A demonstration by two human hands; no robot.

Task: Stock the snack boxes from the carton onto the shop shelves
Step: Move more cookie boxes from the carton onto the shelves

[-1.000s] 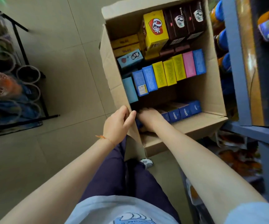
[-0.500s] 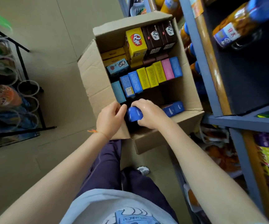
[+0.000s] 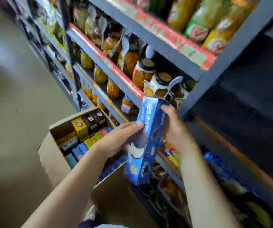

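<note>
A long blue snack box (image 3: 146, 142) is held upright and slightly tilted in front of the grey shop shelves (image 3: 217, 63). My right hand (image 3: 176, 129) grips its right side near the top. My left hand (image 3: 116, 140) lies against its left face with fingers extended. Below and to the left stands the open cardboard carton (image 3: 53, 155), which holds several yellow, brown, blue and pink snack boxes (image 3: 86, 130).
The shelves carry glass jars of preserved fruit (image 3: 142, 73) with plastic spoons, and bottles above. A dark bay (image 3: 247, 112) opens to the right of the upright post. Coloured packets (image 3: 170, 152) fill the lower shelf. Tiled floor (image 3: 17, 96) lies to the left.
Both hands have lifted the blue box out of the carton and raised it up to shelf height. The view has swung up from the carton to the shelves.
</note>
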